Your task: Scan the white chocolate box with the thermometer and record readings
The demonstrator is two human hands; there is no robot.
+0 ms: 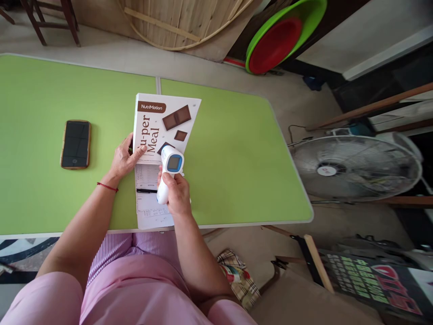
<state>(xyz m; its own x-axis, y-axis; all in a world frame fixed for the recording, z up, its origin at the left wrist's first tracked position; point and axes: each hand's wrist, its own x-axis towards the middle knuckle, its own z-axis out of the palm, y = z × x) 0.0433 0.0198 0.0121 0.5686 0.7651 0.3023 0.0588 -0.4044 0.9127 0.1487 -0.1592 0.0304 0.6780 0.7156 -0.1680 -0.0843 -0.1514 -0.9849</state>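
Note:
My left hand [126, 157] grips the left edge of a white box [174, 108] printed "NutriMotion" and pictures of chocolate, its thumb lying on the front face. In my right hand [177, 192] is a white infrared thermometer [165, 180] with a blue-rimmed screen, held by its handle in front of the box's lower right part. Below the box lie printed and handwritten papers [150, 216], with a black pen [146, 191] across them. The thermometer partly hides the box and the pen's right end.
A phone in a brown case [76, 144] lies left on the green table [237, 180]. Beyond the table's right edge stands a large fan [358, 168]. Green and red basins [275, 45] and a round wooden board [182, 22] lean at the back. A dark stool [52, 22] is far left.

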